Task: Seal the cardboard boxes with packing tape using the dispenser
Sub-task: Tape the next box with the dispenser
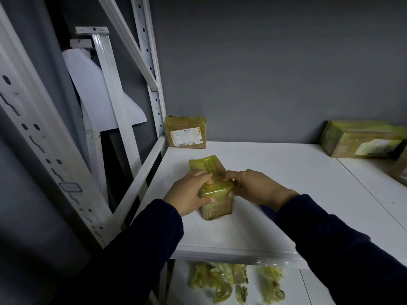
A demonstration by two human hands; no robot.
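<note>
Tape, yellowish and glossy, already wraps the small cardboard box (217,188), which lies on the white shelf (286,194) near its left front corner, long side pointing away from the person. Both hands clasp it. The left hand (187,194) curls over the top edge from the left with the thumb on the near face, and the right hand (253,188) grips the opposite side, its fingertips meeting the left's on top. I judge this to be the smoothing or checking step on a box nearly sealed, as a dark seam shows along the far part of the top. No dispenser is in view, so the next move probably calls for freeing 1 hand to fetch it, or setting this box aside. 2 other taped boxes stand well apart: a labelled box (187,133) against the grey wall, and a larger box (361,139) at the far right. Crumpled tape scraps (220,280) lie on the shelf below.
</note>
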